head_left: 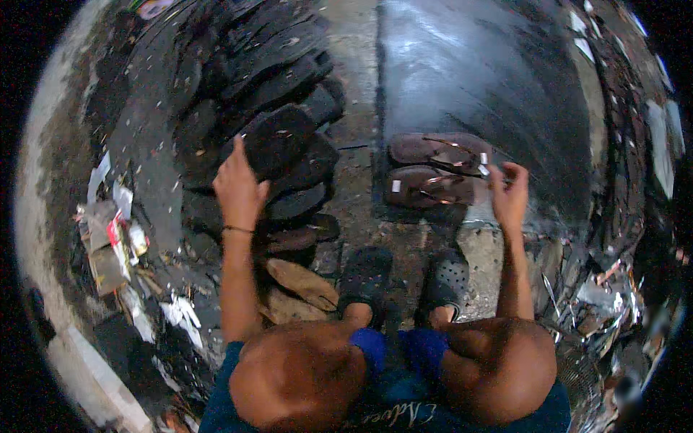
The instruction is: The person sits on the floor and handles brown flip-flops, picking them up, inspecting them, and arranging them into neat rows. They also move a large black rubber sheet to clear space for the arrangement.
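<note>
My left hand [242, 184] lies over a heap of dark footwear pieces. Its index finger is stretched out along the edge of a black sole-shaped piece [285, 137], with the thumb apart. On the right, a pair of brown thong sandals lies side by side on a dark, shiny sheet: the far sandal [411, 149] and the near sandal [408, 184]. Both have thin straps and small white labels. My right hand [510, 195] is beside their right ends, fingers loosely bent and apart. A white tag [483, 162] is near its fingertips; I see nothing gripped.
The dark sheet [505, 79] spreads ahead on the right. Tan sole-shaped pieces [303, 281] lie near my left foot. My dark clogs [364, 270] stand between the heap and the sheet. Scraps and torn packaging [108, 238] litter the left; more scraps [606, 296] lie right.
</note>
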Motion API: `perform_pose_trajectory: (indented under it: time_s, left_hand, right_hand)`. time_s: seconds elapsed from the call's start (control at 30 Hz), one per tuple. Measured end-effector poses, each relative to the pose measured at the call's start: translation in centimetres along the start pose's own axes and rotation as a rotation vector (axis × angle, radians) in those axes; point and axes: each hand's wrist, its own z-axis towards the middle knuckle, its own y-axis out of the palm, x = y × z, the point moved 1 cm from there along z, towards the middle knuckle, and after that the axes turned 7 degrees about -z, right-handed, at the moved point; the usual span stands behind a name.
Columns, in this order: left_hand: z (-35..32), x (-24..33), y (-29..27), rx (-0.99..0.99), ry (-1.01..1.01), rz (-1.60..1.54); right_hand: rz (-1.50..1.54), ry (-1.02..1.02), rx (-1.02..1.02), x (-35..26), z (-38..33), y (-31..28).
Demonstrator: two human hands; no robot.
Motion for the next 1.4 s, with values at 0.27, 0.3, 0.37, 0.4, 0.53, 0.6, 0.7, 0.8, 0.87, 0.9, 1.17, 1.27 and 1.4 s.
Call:
perform_pose_trajectory:
  time_s: [0.27, 0.3, 0.37, 0.4, 0.53, 0.6, 0.7, 0.8, 0.87, 0.9, 1.17, 1.27, 1.4]
  left_hand:
    - [1.6, 3.9, -5.6, 0.293, 0.078, -0.285]
    - [1.9, 3.4, -5.2, 0.268, 0.067, -0.654]
    - [1.1, 10.1, -1.5, -0.075, 0.175, -1.419]
    - [0.5, 13.5, -1.0, -0.25, 0.227, -1.771]
    - [1.7, 16.5, 0.6, -0.431, 0.175, -1.678]
    - [5.0, 17.4, -0.4, -0.429, 0.138, -1.911]
    - [9.3, 19.9, 1.3, -0.352, 0.087, -1.744]
    - [11.1, 21.8, 5.8, -0.349, -0.094, -1.67]
    - [11.5, 20.6, 11.1, -0.306, -0.149, -1.6]
    - [11.4, 20.1, 12.1, -0.279, -0.152, -1.423]
    - [11.5, 21.5, 14.3, -0.143, -0.041, -0.759]
    - [12.3, 21.4, 14.5, -0.111, 0.063, -0.524]
    - [11.6, 22.1, 13.1, 0.302, 0.388, -0.335]
  right_hand:
    - [0.358, -0.188, -0.468, -10.2, -5.1, 3.1]
    - [0.504, -0.169, -0.547, -11.1, -5.8, 3.7]
    - [1.028, 0.247, -0.912, -13.8, -5.6, 4.0]
    - [1.083, 0.329, -0.942, -14.7, -4.7, 3.1]
    - [1.037, 0.28, -0.807, -15.7, 0.6, -0.5]
    - [0.925, 0.372, -0.664, -15.0, 4.1, -4.5]
    - [1.026, 0.207, -0.53, -9.8, 9.4, -4.5]
    - [0.892, 0.207, -0.322, -5.3, 12.1, -0.5]
    - [0.667, 0.16, -0.263, -2.3, 13.1, 2.4]
    - [0.559, 0.137, -0.25, -2.2, 12.7, 2.9]
    - [-0.14, -0.028, -0.02, 1.4, 13.2, 4.3]
    - [-0.436, -0.184, 0.046, 1.0, 13.2, 4.5]
    - [-0.377, -0.266, 0.066, 0.0, 13.1, 4.4]
